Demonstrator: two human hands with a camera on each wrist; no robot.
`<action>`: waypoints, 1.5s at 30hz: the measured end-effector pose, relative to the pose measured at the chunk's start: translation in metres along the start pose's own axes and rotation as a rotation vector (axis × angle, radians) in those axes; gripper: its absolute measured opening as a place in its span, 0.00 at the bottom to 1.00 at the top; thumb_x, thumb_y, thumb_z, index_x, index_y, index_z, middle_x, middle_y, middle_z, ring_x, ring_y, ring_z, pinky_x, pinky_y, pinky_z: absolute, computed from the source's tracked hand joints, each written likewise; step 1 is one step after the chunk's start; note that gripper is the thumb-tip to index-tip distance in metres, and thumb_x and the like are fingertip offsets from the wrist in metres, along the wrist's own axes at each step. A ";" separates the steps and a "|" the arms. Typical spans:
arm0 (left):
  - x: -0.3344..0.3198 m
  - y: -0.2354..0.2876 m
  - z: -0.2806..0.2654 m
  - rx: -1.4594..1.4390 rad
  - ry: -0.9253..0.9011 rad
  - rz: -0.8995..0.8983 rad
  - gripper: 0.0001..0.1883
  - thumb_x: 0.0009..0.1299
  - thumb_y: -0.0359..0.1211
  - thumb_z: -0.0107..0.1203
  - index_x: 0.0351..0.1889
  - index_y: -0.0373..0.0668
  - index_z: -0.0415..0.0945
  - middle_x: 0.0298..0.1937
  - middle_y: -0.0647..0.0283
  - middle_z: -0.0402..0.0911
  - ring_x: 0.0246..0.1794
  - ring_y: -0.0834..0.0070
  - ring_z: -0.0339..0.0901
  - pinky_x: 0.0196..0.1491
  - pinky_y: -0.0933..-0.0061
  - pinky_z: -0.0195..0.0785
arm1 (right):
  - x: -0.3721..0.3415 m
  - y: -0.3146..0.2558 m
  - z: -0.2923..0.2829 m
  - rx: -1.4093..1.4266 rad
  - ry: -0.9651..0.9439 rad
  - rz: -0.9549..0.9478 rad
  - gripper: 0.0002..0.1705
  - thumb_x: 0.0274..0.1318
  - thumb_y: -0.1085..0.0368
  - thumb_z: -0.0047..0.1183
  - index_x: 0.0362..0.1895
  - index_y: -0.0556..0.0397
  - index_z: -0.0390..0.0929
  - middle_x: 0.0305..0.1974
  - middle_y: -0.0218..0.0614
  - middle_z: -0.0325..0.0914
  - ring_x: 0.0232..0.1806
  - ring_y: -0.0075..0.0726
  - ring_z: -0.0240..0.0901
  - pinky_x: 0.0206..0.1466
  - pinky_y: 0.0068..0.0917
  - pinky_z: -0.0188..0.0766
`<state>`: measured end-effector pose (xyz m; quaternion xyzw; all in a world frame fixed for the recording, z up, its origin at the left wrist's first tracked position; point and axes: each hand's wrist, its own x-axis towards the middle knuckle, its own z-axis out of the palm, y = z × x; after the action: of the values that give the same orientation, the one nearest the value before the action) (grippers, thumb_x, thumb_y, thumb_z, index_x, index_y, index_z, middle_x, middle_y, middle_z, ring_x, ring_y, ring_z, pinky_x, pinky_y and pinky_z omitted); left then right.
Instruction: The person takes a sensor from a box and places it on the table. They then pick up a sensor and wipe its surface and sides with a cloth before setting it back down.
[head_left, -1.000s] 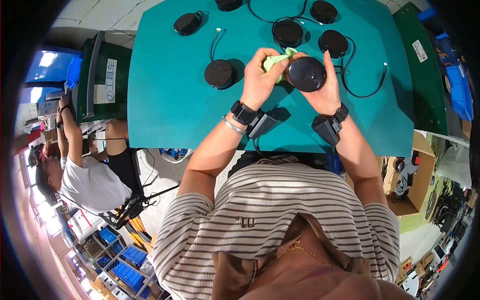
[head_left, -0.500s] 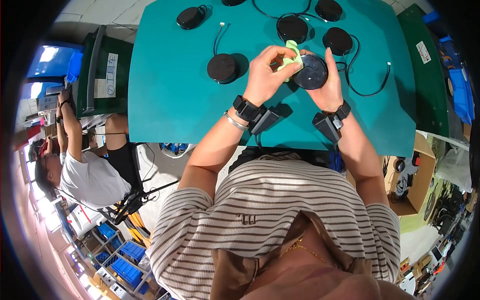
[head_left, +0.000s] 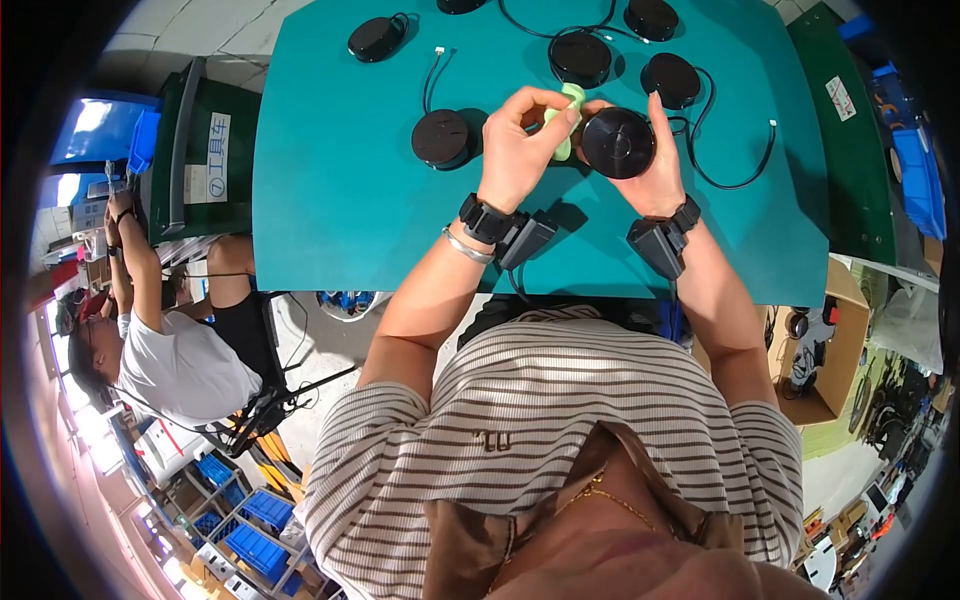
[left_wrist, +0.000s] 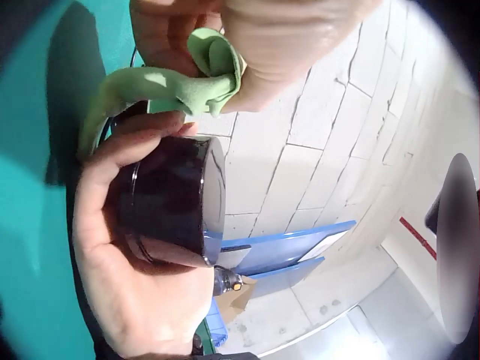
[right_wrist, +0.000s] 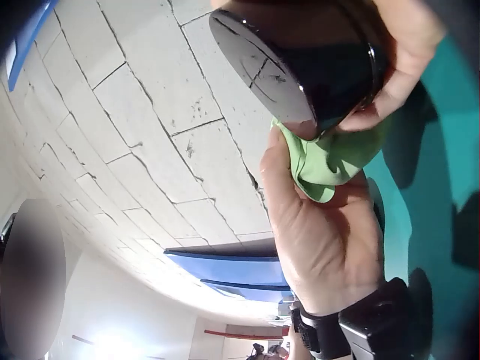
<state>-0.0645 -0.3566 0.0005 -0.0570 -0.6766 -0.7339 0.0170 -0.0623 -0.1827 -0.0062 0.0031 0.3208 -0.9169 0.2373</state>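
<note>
In the head view, my left hand pinches a light green cloth between thumb and fingers. Its cloth hangs close to the left edge of a glossy black round puck. My right hand grips that puck from the right, its flat round face turned up towards me. The left wrist view shows the right hand's fingers curled around the puck's side wall, with the bunched cloth above it. From the right wrist, the cloth overlaps the puck's lower rim.
Several similar black pucks lie on the green table: one at left, one behind the hands, one at right with a looped black cable. Another person sits at left. An open cardboard box stands at right.
The cloth, over the puck's upper left face half a second ago, now sits just off its left edge. The puck's face has tilted slightly; both hands keep their grips.
</note>
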 end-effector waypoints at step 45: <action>0.003 0.009 -0.007 0.208 -0.243 0.072 0.12 0.65 0.29 0.63 0.44 0.39 0.75 0.39 0.69 0.79 0.39 0.84 0.77 0.41 0.80 0.73 | 0.001 -0.002 -0.005 0.008 0.110 0.028 0.37 0.66 0.33 0.34 0.48 0.55 0.76 0.44 0.34 0.79 0.46 0.29 0.77 0.53 0.29 0.73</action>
<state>-0.0674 -0.3640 0.0093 -0.1675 -0.7437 -0.6463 -0.0331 -0.0646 -0.1791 -0.0093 0.0590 0.3296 -0.9133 0.2321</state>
